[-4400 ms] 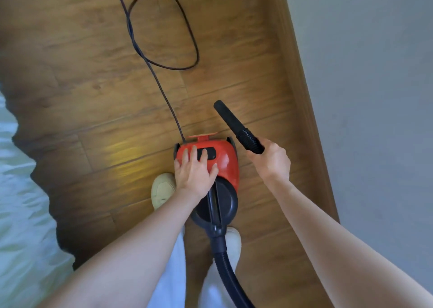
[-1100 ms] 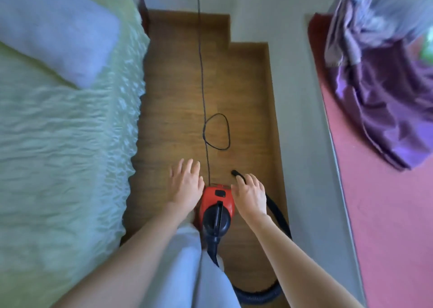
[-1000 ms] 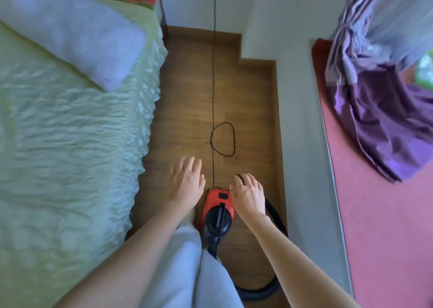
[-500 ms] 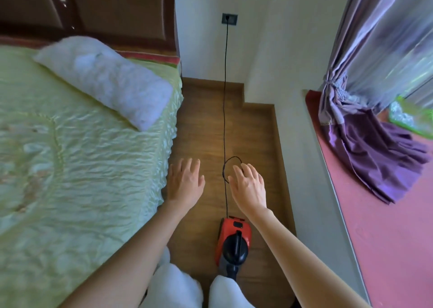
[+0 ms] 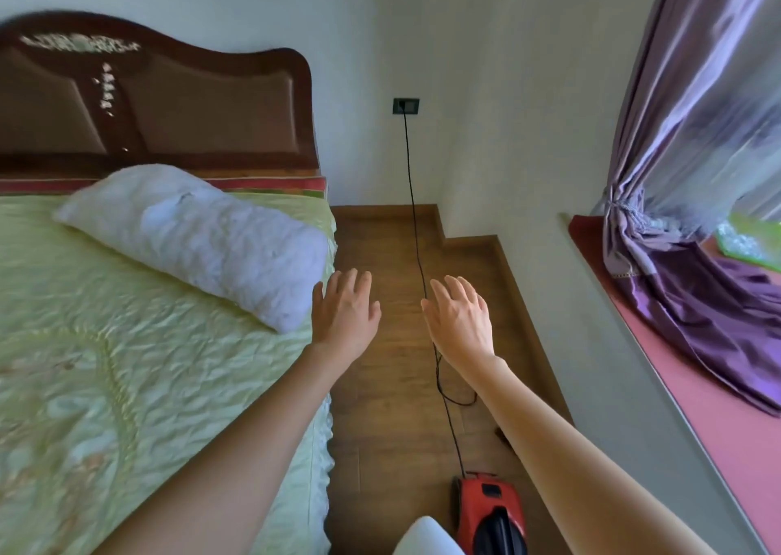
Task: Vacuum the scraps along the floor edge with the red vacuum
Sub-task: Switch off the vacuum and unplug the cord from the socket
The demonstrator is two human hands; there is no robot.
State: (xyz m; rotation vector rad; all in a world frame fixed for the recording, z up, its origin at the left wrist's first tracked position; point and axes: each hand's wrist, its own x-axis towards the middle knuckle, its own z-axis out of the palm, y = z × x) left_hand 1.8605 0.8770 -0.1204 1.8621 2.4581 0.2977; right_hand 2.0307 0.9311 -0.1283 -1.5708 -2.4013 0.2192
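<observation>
The red vacuum [image 5: 486,512] stands on the wooden floor [image 5: 380,385] at the bottom of the view, partly cut off by the frame edge. Its black cord [image 5: 416,237] runs up the floor to a wall socket [image 5: 406,106]. My left hand [image 5: 344,313] and my right hand [image 5: 460,322] hover in the air above the floor, palms down, fingers straight and spread, holding nothing. Neither hand touches the vacuum. A dark tip [image 5: 503,434] shows beside my right forearm; I cannot tell what it is. No scraps are visible.
A bed with a green cover [image 5: 126,364] and a white pillow [image 5: 198,233] fills the left, under a dark headboard [image 5: 148,102]. On the right a white wall runs along the floor edge, topped by a pink ledge [image 5: 697,385] with purple curtains [image 5: 697,174].
My head has lifted from the floor toward the room. My left hand left the vacuum body and my right hand let go of the nozzle; both now hover with nothing in them.
</observation>
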